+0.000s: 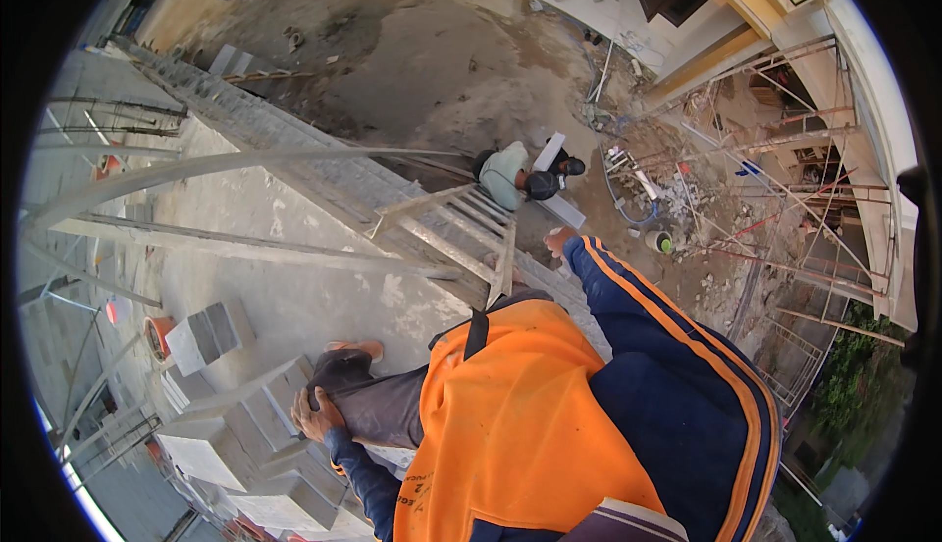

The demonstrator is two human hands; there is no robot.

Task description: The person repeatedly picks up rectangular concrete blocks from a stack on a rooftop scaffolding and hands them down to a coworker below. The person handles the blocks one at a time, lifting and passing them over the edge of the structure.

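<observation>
My left hand [316,414] rests on my bent knee [368,400] with its fingers spread and nothing in it. My right arm reaches out over the edge, and my right hand [559,240] hangs in the air with its fingers loosely bent and apart. No object shows in it. Just left of that hand, the top of a ladder [453,231] stands against the edge. Below are two people in dark caps, one in a pale green shirt [503,174]. Close beside them are long pale blocks [562,211].
Stacks of pale grey blocks [211,449] stand left of my knee, with an orange bucket [158,337] behind them. Metal poles [245,157] cross the left side. A drop opens beyond the wall edge. Scaffolding [800,189] and rubble [677,189] lie at the right.
</observation>
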